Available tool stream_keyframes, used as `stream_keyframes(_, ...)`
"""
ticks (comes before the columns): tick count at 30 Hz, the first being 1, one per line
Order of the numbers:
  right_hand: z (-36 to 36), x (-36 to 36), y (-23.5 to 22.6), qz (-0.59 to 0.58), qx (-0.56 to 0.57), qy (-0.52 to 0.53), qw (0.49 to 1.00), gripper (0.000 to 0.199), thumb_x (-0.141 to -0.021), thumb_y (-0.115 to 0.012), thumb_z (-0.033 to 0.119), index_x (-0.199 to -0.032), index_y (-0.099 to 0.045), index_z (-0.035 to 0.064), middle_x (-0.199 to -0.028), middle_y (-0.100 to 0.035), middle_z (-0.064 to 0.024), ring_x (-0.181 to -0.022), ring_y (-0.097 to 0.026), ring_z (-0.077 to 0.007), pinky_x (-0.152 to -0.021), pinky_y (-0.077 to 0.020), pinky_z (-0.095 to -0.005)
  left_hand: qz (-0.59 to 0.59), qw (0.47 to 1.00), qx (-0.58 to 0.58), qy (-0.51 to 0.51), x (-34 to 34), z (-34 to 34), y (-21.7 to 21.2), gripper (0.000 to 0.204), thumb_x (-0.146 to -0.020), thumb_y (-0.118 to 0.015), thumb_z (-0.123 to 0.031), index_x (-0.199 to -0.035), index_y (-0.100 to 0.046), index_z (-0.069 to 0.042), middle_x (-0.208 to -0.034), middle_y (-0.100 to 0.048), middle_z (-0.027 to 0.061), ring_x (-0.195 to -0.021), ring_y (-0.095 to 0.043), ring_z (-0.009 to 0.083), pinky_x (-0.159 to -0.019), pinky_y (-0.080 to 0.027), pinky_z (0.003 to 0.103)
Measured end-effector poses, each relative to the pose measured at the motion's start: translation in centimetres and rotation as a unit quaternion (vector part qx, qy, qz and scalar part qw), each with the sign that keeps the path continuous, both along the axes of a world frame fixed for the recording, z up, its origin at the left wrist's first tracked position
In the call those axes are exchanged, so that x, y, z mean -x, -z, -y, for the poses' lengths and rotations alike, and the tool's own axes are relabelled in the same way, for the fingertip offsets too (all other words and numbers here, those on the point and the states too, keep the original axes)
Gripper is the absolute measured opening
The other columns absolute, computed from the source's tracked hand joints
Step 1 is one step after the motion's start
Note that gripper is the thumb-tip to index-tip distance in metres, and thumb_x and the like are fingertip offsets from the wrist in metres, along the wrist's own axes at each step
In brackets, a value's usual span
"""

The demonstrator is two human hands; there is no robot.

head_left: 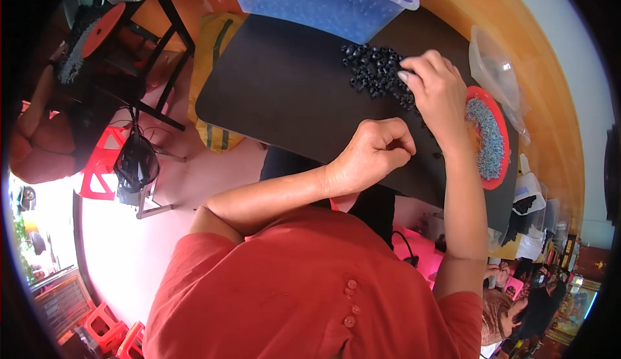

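Observation:
A loose pile of small black parts (pixel 377 69) lies on the dark tabletop (pixel 278 77). Over the pile's right edge is my right hand (pixel 436 90), thumb and fingertips drawn together at the parts. What sits between those fingertips is too small to make out. Nearer to me, above the table's front edge, my left hand (pixel 378 151) is curled closed, thumb against the bent fingers. Anything inside it is hidden. To the right of my right hand stands a red round tray (pixel 503 140) holding many tiny grey-blue pieces (pixel 486 140).
A translucent blue bin (pixel 310 3) of black parts stands at the table's far side. A clear plastic lid or bowl (pixel 495 68) leans by the orange wall. Another person's arm (pixel 39 110) shows at far left, near red stools (pixel 103 165). A yellow sack (pixel 213 81) is left of the table.

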State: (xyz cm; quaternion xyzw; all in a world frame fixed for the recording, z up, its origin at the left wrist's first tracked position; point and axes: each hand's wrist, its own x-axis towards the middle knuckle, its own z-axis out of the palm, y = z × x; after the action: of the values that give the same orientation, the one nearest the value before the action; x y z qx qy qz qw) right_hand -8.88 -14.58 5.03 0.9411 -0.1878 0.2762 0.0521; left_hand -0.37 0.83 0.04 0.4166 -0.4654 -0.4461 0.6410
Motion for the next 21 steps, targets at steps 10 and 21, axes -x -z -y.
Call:
stream_keyframes(10,1.9,-3.5,1.9,-0.097,-0.05,0.034,0.993,0.013,-0.082,-0.067,0.02,-0.086,-0.069,0.0076,-0.09,-0.062,-0.0068,-0.095,-0.06,-0.0277,-0.081,-0.0428,-0.0416,-0.023,0.999,-0.024,0.024,0.0,0.1,-0.2,0.003,-0.081,-0.059,0.003,-0.083,-0.061,0.003,-0.074,-0.061,0.0037,-0.066,-0.054,0.0077,-0.058,-0.043,0.025)
stream_keyframes(21,0.7,-2.1,0.7,0.03,-0.237,0.035,0.97,0.013,-0.082,-0.069,0.01,-0.092,-0.068,0.003,-0.084,-0.064,-0.0045,-0.081,-0.061,-0.0169,-0.076,-0.0461,-0.0309,-0.098,0.993,-0.065,0.016,0.0,0.3,0.2,0.006,-0.083,-0.06,0.002,-0.087,-0.064,0.001,-0.075,-0.062,0.0041,-0.068,-0.058,0.0088,-0.059,-0.049,0.024)
